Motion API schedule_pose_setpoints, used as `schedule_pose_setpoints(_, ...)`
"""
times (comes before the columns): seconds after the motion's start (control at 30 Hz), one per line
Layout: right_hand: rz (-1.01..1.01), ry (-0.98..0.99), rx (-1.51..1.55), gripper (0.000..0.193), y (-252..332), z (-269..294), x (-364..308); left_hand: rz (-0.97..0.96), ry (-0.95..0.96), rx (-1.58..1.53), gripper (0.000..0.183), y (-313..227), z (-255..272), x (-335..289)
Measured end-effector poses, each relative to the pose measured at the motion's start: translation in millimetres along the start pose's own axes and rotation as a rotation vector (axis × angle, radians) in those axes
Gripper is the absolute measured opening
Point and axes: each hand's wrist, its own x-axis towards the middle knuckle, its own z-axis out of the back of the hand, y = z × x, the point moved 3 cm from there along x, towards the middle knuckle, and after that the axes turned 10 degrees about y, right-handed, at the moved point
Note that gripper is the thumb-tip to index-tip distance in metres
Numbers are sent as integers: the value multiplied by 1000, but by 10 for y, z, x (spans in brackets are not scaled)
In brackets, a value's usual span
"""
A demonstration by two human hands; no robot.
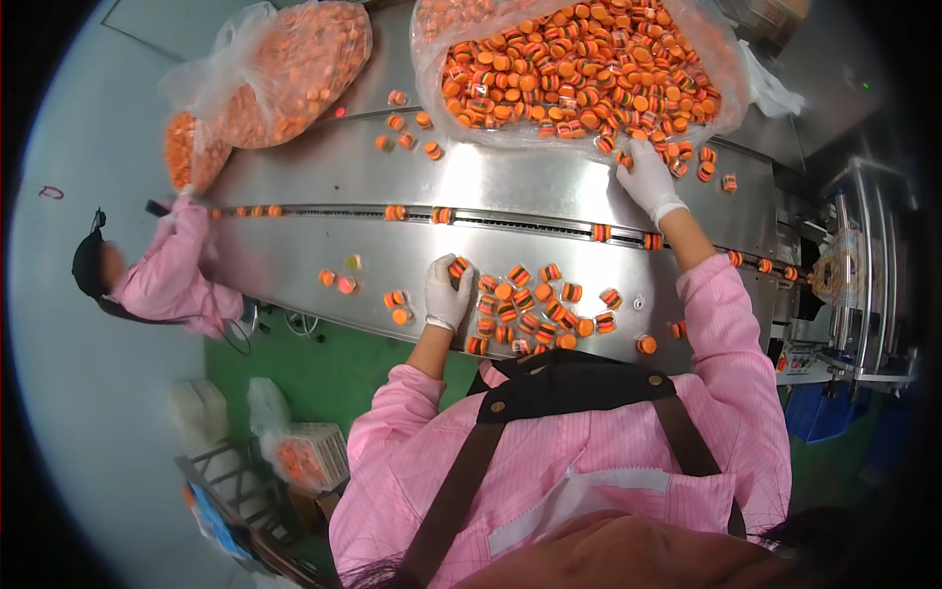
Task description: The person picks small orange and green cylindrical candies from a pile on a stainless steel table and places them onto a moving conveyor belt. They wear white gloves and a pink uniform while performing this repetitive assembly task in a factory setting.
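My left hand, in a white glove, is closed around a burger-shaped candy with orange ends and dark and red layers. Just right of it lies a loose group of the same candies, near the table's front edge. My gloved right hand reaches across to the mouth of a large clear bag heaped with these candies. Its fingers bend around a candy at the lower edge of the heap; the fingertips are partly hidden. More candies lie to the right of that hand.
A slotted conveyor track crosses the steel table, carrying spaced candies toward a machine at right. Tied bags of candies rest at the far left. A co-worker in pink stands at the left end. A crate sits below.
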Motion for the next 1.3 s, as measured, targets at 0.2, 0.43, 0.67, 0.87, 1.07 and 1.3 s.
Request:
schedule_pose_setpoints(0.2,186,340,207,24,231,-154,-686,-90,266,-169,27,-303,5,536)
schedule_pose_setpoints(0.43,363,302,25,21,195,-181,-1017,-418,680,15,23,-1052,-732,1178)
schedule_pose_setpoints(0.67,277,261,-55,18,-210,-106,-1151,-587,886,248,23,-1659,-709,1628)
schedule_pose_setpoints(0.87,333,188,-134,22,-355,123,-1202,-831,386,266,33,-2048,-1124,2278)
schedule_pose_setpoints(1.07,55,-133,7,32,-650,417,-871,-942,561,409,27,-2119,-1542,2502)
schedule_pose_setpoints(1.3,-219,-52,-30,30,-1204,239,-209,-725,558,163,22,-2094,-1354,2462)
